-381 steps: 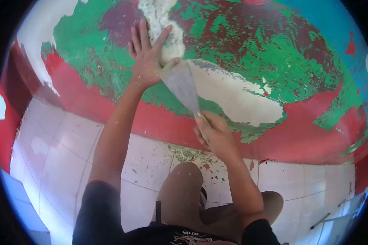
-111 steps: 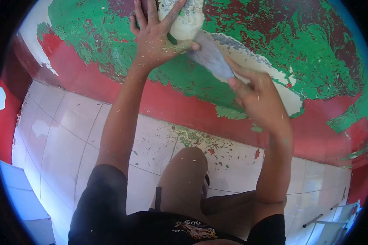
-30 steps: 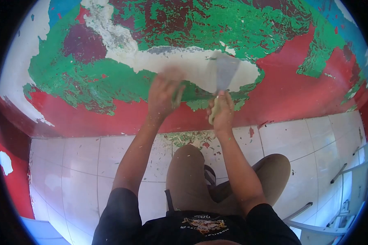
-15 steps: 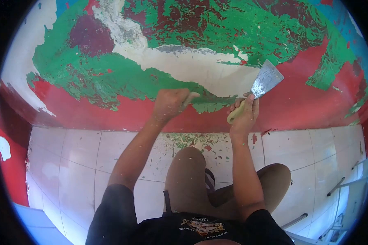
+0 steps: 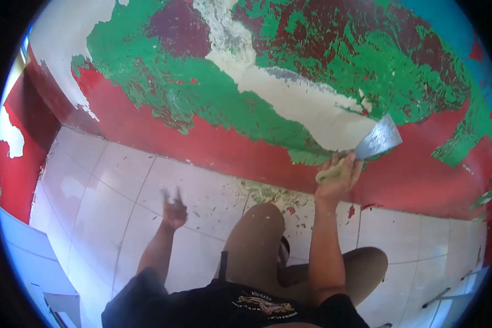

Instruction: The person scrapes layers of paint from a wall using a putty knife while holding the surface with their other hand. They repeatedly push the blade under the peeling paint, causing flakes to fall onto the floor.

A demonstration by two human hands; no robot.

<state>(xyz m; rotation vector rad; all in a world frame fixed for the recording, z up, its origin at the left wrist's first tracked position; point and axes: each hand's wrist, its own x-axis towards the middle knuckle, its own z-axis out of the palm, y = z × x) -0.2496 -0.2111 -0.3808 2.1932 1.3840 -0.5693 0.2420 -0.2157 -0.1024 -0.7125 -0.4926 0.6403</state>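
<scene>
My right hand is wrapped round the pale handle of a putty knife, its wide metal blade angled up and right, close to the wall. Around the blade, the wall shows peeling green paint, a bare cream strip and red paint below. Away from the wall, my left hand hangs over the floor tiles with its fingers apart and nothing in it.
Paint flakes lie on the white tiled floor along the wall base and near my knee. Metal frame parts stand at the lower right. A pale blue panel is at the lower left.
My left hand has moved from in front of the wall down and left over the floor, and its fingers have spread. The view has tilted and shifted left; my right hand still holds the putty knife.
</scene>
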